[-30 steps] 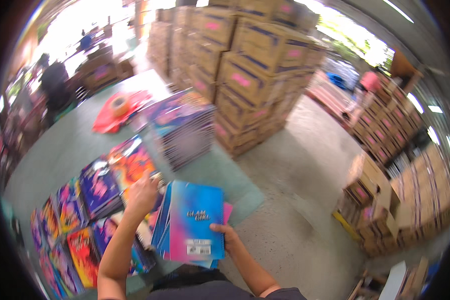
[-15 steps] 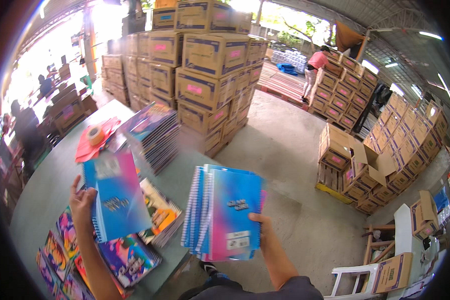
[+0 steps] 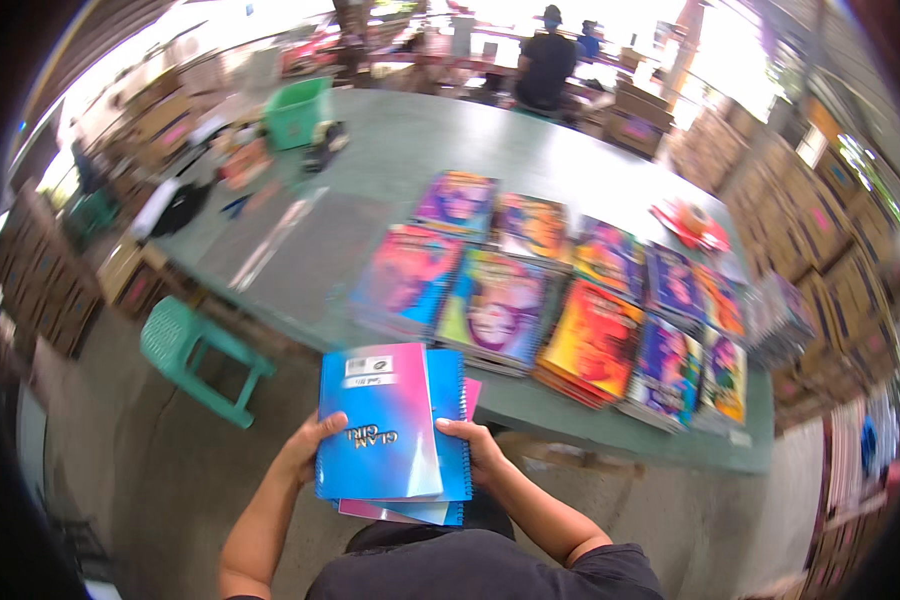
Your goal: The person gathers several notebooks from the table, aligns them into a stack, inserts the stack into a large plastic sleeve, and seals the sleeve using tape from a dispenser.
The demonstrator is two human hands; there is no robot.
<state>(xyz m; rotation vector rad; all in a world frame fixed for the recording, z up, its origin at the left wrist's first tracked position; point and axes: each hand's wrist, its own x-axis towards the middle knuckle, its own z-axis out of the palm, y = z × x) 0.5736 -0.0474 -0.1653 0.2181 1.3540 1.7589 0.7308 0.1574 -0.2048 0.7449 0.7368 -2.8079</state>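
Left hand [image 3: 312,442] and right hand [image 3: 480,450] pinch blue books [image 3: 375,470] at six o'clock, likely stacking; next move needs a firm hold.

Lettering [image 3: 372,438] and a white label [image 3: 370,370] mark the blue-pink notebook [image 3: 398,412].

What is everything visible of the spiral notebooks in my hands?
The spiral notebooks form an uneven stack with glossy-looking blue and pink covers. The top cover bears lettering and a white label; a coil edges one beneath on the right. Left hand and right hand grip opposite sides, thumbs on top, beside the green table.
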